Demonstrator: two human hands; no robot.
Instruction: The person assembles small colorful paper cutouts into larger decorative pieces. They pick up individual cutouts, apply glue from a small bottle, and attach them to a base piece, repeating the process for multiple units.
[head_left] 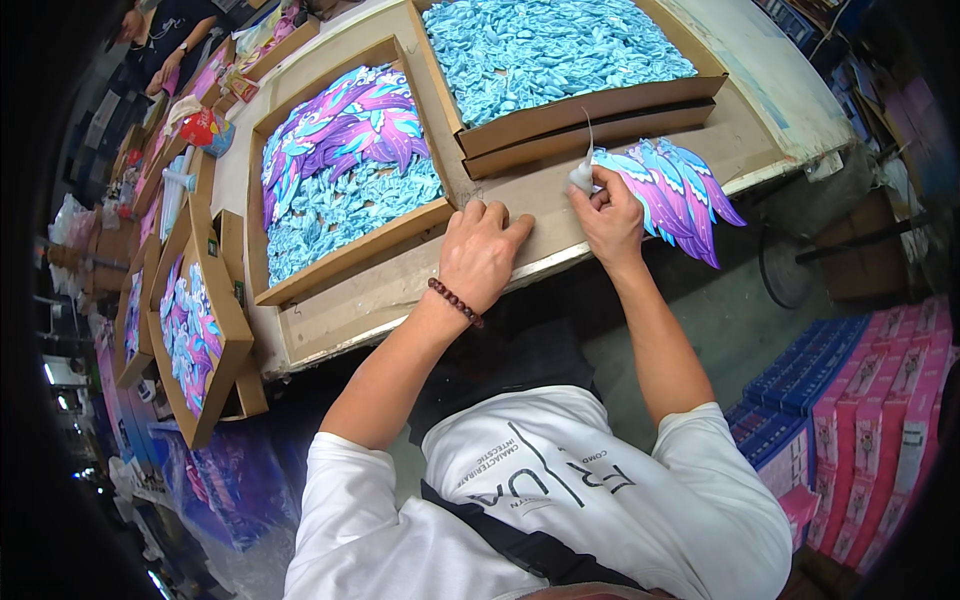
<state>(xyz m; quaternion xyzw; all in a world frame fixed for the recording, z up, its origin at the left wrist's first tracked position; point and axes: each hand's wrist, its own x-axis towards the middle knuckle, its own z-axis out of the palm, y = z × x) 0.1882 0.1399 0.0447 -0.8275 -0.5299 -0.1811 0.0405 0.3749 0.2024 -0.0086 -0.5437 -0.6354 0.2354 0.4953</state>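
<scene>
My right hand (612,215) is closed around a small white squeeze bottle (581,177) with a thin needle-like tip pointing up. Just beyond that hand, a purple and blue wing-shaped piece (672,195) reaches out past the table's front edge; whether the fingers also touch it is hidden. My left hand (484,248), with a brown bead bracelet at the wrist, rests on the table edge with curled fingers. Its fingertips point down and away, so anything in them is hidden. Beside it stands a shallow cardboard tray (365,252) with purple wing pieces over light blue ones.
A larger cardboard box (590,130) full of light blue pieces stands at the far middle. Further trays of printed pieces (190,320) lean at the left. Another person (170,45) works at the far left. Pink and blue cartons (870,420) are stacked on the right.
</scene>
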